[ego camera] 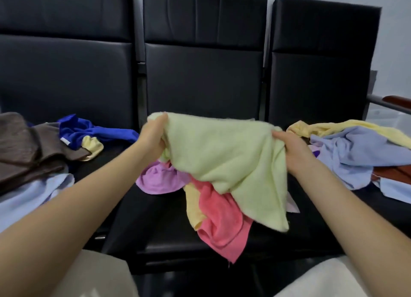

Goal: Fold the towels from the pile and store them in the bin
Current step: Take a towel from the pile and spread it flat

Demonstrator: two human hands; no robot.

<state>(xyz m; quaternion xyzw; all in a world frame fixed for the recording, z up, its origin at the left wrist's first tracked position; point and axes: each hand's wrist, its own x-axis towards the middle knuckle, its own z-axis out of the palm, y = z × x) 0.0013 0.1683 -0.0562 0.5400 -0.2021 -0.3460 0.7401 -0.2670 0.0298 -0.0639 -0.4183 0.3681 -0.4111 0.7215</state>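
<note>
While my left hand (153, 139) grips one top corner of the pale green towel (222, 161) and my right hand (291, 147) pinches the opposite edge, both forearms reach forward, palms facing inward. Best to pull it taut and find true corners before folding. Towel hangs above the pink towel (220, 221) and lilac towel (155, 179) on the black seat (155, 230). Bin unclear.
</note>
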